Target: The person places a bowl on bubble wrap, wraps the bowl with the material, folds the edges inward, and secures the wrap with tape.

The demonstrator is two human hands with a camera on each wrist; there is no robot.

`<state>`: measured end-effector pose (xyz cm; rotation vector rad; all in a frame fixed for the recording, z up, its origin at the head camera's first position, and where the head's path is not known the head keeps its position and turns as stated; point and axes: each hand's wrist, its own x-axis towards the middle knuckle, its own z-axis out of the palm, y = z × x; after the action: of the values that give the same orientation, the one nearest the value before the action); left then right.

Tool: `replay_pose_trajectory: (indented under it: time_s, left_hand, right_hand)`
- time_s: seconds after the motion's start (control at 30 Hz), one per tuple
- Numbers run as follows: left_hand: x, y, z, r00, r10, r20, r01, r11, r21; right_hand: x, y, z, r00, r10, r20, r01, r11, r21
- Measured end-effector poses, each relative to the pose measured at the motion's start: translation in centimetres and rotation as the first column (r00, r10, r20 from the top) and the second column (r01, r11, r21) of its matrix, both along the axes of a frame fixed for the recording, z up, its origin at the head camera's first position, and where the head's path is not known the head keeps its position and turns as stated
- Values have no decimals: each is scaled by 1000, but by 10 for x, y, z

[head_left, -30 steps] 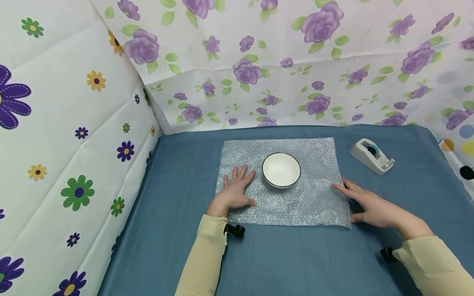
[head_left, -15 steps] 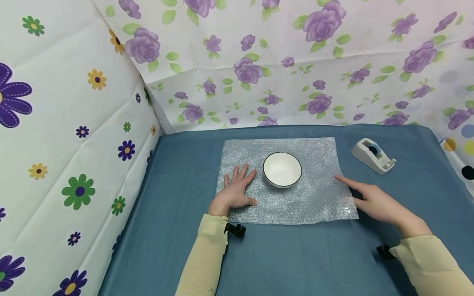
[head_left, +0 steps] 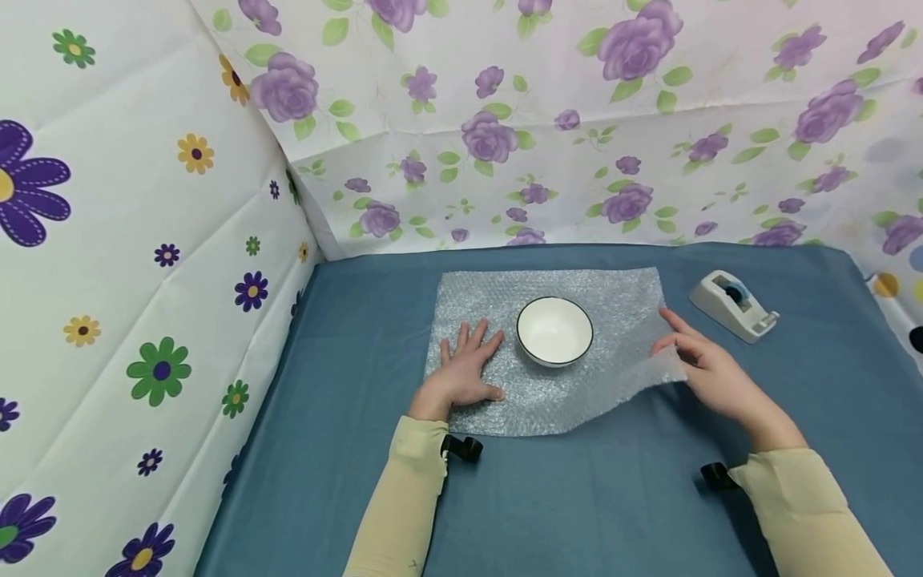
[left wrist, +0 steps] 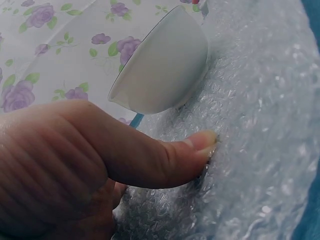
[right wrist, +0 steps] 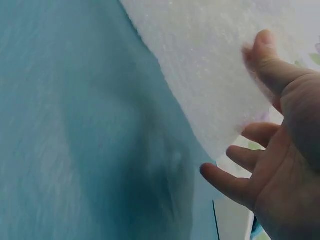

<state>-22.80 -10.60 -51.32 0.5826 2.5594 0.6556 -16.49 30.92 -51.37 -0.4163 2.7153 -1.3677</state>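
A sheet of bubble wrap (head_left: 577, 401) lies on the blue cloth, and a white bowl (head_left: 554, 331) with a dark rim stands upright on it. Fingers spread, my left hand (head_left: 465, 375) presses the left part of the sheet. The left wrist view has the thumb (left wrist: 175, 160) touching the wrap close to the bowl (left wrist: 165, 65). My right hand (head_left: 710, 373) pinches the near right corner, holding it up off the cloth. In the right wrist view the raised wrap (right wrist: 200, 70) passes between thumb and index finger, while the other fingers (right wrist: 227, 182) stay extended.
A white tape dispenser (head_left: 734, 306) stands on the blue cloth (head_left: 577, 505) at the back right, just beyond my right hand. Flower-printed sheeting (head_left: 404, 144) rises behind the table and along its left side.
My right hand has lifted the near right corner of the bubble wrap and carried it up, inward and away from me. The left hand stays pressed on the sheet and the bowl stands still.
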Motion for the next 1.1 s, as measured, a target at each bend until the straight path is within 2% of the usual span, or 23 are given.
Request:
replay_pose_trajectory:
  time_s: [0.1, 0.43, 0.5, 0.67, 0.73, 0.8, 0.87, 1.0, 1.1]
  left_hand:
    - [-1, -1, -1, 1000, 0, -3, 0, 1000, -5]
    - [-1, -1, -1, 1000, -4, -5, 4, 1000, -20]
    - [-1, -1, -1, 1000, -4, -7, 4, 1000, -18]
    - [-1, -1, -2, 1000, -3, -2, 3, 1000, -8]
    - [0, -1, -2, 1000, -1, 1, 1, 1000, -4]
    - [0, -1, -2, 1000, 0, 1, 0, 1000, -1]
    - [-1, -1, -3, 1000, 1, 2, -1, 1000, 2]
    - [-1, -1, -3, 1000, 1, 3, -1, 1000, 2]
    - [-1, -1, -2, 1000, 0, 7, 0, 1000, 7]
  right_hand:
    - [-5, -6, 2, 999, -36, -5, 36, 998, -48]
    - [-13, -23, 11, 987, -139, -74, 132, 987, -97]
    - [-15, -26, 13, 989, -122, -84, 113, 989, -99]
    - [-19, -29, 19, 994, -11, -108, 3, 997, -76]
    - [-19, -30, 22, 993, 5, -121, -12, 998, -57]
    - [-19, -32, 24, 989, -25, -148, 21, 999, -25]
    - [-18, -36, 26, 980, -96, -176, 99, 995, 3]
    - [-19, -44, 28, 945, -240, -221, 249, 968, 15]
    - [-20, -47, 28, 932, -286, -223, 293, 956, -2]
